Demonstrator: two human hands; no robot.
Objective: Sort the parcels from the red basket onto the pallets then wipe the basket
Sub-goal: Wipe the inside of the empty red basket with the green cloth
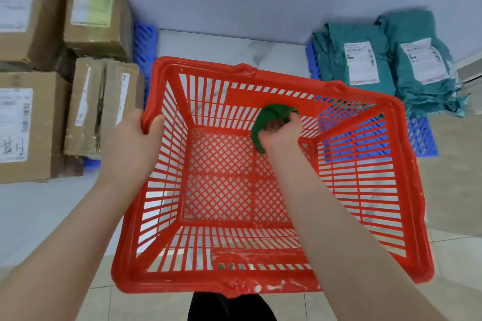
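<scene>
Holding up the red slatted plastic basket (414, 190), no parcels inside, between brown cardboard boxes (96, 15) on the left and teal plastic mailer bags (391, 60) on the right. Clamping its left rim with the left hand (135, 135), thumb hooked over the edge. Pressing a crumpled green cloth (271, 114), bunched tight in the right hand (280, 133), against the far inner wall. Risky on one-handed support: could twist or slip free under a hard push. Could snag cloth in the slats, too, or miss the white smears along the near rim.
</scene>
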